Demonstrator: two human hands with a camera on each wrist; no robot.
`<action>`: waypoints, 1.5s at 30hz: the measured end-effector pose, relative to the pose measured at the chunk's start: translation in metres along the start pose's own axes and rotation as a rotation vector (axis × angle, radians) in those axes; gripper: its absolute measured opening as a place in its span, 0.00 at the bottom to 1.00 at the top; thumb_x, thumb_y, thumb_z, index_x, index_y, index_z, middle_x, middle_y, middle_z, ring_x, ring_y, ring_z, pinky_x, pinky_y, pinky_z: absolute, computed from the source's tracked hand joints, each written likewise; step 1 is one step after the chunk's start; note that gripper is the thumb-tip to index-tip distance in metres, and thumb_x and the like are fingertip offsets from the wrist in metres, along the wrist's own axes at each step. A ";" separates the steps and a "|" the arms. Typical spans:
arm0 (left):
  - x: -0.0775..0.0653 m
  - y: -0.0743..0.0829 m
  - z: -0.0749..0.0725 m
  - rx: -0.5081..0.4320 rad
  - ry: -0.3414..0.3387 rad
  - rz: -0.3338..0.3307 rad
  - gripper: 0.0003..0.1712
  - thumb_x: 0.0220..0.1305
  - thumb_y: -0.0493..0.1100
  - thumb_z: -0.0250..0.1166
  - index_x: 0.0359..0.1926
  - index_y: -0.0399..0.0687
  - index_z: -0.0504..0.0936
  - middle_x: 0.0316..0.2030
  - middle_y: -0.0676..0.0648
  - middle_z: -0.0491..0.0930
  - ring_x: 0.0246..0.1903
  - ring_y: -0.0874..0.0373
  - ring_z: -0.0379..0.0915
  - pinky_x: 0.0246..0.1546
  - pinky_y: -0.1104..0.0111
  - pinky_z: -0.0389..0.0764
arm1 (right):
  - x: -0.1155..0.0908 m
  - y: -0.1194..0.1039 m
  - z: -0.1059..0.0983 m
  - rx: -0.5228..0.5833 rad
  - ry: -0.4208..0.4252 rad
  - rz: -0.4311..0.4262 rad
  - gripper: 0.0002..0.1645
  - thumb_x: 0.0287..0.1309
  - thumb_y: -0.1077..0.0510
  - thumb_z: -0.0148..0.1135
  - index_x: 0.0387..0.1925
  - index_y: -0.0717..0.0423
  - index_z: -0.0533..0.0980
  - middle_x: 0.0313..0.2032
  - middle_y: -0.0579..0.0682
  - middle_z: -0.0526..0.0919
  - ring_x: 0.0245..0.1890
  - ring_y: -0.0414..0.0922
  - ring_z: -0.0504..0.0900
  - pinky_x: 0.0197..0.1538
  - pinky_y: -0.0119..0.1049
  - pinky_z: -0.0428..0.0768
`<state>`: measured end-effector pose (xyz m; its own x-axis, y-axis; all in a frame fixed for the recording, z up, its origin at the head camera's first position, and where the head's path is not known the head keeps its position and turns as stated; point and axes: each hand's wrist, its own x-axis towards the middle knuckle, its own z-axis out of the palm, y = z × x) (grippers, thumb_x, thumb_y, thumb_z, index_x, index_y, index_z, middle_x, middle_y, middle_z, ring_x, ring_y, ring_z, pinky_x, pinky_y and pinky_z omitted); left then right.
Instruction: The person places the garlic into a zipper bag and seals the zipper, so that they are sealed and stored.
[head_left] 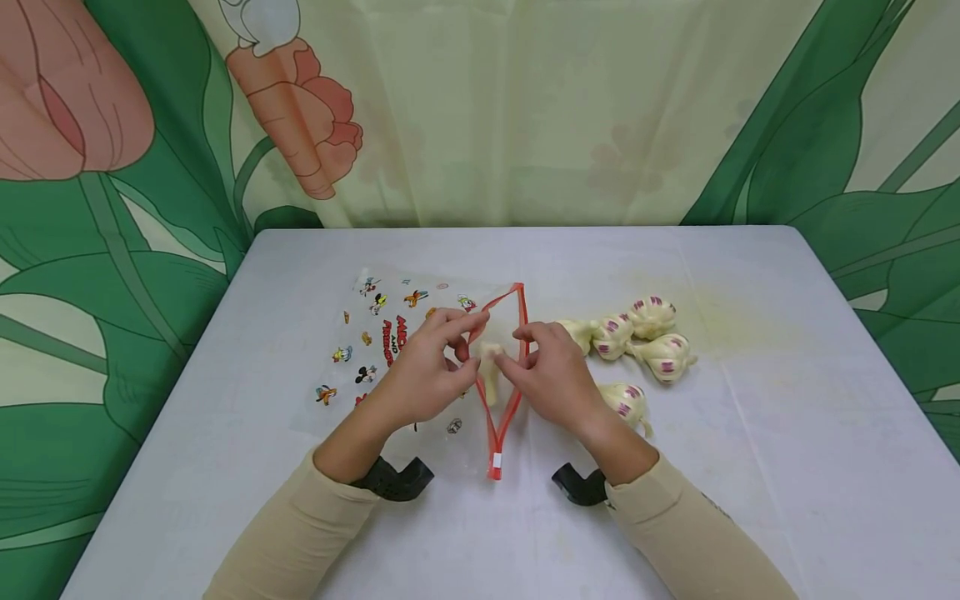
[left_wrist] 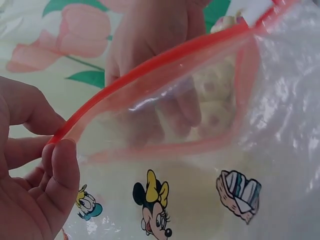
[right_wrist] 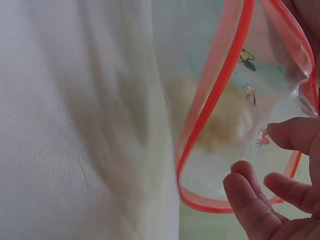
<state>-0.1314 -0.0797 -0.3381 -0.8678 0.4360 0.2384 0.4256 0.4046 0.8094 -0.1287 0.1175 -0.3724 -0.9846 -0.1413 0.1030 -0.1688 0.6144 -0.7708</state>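
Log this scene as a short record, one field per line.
Container: transparent plastic bag with cartoon prints and a red edge strip, mouth gaping
Left hand: left hand pinches the red edge strip
Right hand: right hand at the bag's mouth, fingers apart, nothing between them
Loose items: at least five pale, purple-marked garlic bulbs, right of the bag
At bag mouth: pale, blurred, rounded shape; exact identity unclear
Surface: white cloth-covered table
Backdrop: curtain printed with large flowers and green leaves
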 end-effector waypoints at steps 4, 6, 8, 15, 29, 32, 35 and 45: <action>0.001 0.001 -0.001 -0.003 0.017 -0.016 0.29 0.61 0.27 0.63 0.65 0.34 0.75 0.52 0.42 0.71 0.36 0.56 0.71 0.27 0.71 0.77 | -0.001 -0.001 -0.001 -0.007 -0.007 -0.012 0.26 0.59 0.54 0.70 0.53 0.67 0.76 0.43 0.58 0.75 0.30 0.42 0.82 0.34 0.37 0.79; 0.001 0.001 -0.002 0.003 0.026 -0.022 0.29 0.61 0.27 0.63 0.65 0.35 0.75 0.52 0.42 0.71 0.36 0.56 0.71 0.27 0.71 0.76 | -0.002 -0.002 -0.001 -0.003 -0.016 -0.014 0.26 0.59 0.54 0.70 0.54 0.66 0.76 0.45 0.58 0.75 0.31 0.42 0.82 0.33 0.36 0.80; 0.001 0.001 -0.003 0.004 0.037 -0.025 0.29 0.61 0.27 0.63 0.65 0.34 0.75 0.52 0.42 0.71 0.36 0.55 0.70 0.28 0.71 0.76 | -0.004 -0.003 -0.003 -0.002 -0.026 -0.026 0.26 0.60 0.54 0.69 0.54 0.66 0.76 0.48 0.59 0.75 0.32 0.42 0.83 0.33 0.36 0.81; 0.002 0.000 -0.005 0.019 0.072 -0.021 0.30 0.61 0.27 0.63 0.66 0.35 0.74 0.52 0.41 0.70 0.36 0.56 0.70 0.28 0.70 0.75 | -0.011 -0.004 -0.014 -0.060 -0.026 -0.091 0.27 0.60 0.54 0.69 0.57 0.63 0.76 0.52 0.57 0.77 0.37 0.45 0.83 0.40 0.41 0.81; 0.001 0.000 -0.004 0.054 0.087 -0.003 0.29 0.60 0.28 0.63 0.65 0.34 0.75 0.51 0.41 0.70 0.35 0.56 0.70 0.30 0.69 0.76 | -0.033 0.013 -0.058 -0.245 -0.023 -0.042 0.28 0.59 0.54 0.70 0.58 0.61 0.76 0.52 0.57 0.78 0.44 0.51 0.81 0.44 0.48 0.79; 0.001 0.000 -0.004 0.054 0.083 0.000 0.29 0.60 0.28 0.63 0.64 0.33 0.75 0.52 0.41 0.70 0.35 0.56 0.70 0.31 0.69 0.76 | -0.039 0.020 -0.066 -0.272 -0.019 -0.037 0.28 0.59 0.54 0.70 0.57 0.63 0.76 0.52 0.58 0.78 0.44 0.51 0.80 0.43 0.49 0.78; 0.002 -0.001 -0.003 0.057 0.078 0.007 0.29 0.60 0.28 0.63 0.64 0.34 0.76 0.52 0.41 0.71 0.35 0.56 0.70 0.32 0.68 0.77 | -0.045 0.028 -0.074 -0.295 -0.025 -0.014 0.29 0.59 0.54 0.70 0.57 0.64 0.75 0.53 0.58 0.77 0.45 0.52 0.80 0.44 0.50 0.78; 0.001 -0.004 -0.003 0.099 0.087 0.055 0.30 0.60 0.30 0.64 0.64 0.34 0.75 0.51 0.41 0.71 0.36 0.52 0.70 0.31 0.67 0.74 | -0.062 0.053 -0.091 -0.342 -0.111 0.073 0.33 0.58 0.51 0.69 0.61 0.63 0.74 0.54 0.61 0.76 0.48 0.56 0.76 0.47 0.54 0.75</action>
<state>-0.1348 -0.0832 -0.3397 -0.8596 0.3903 0.3297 0.4924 0.4609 0.7383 -0.0810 0.2295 -0.3618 -0.9868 -0.1597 -0.0277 -0.1226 0.8472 -0.5169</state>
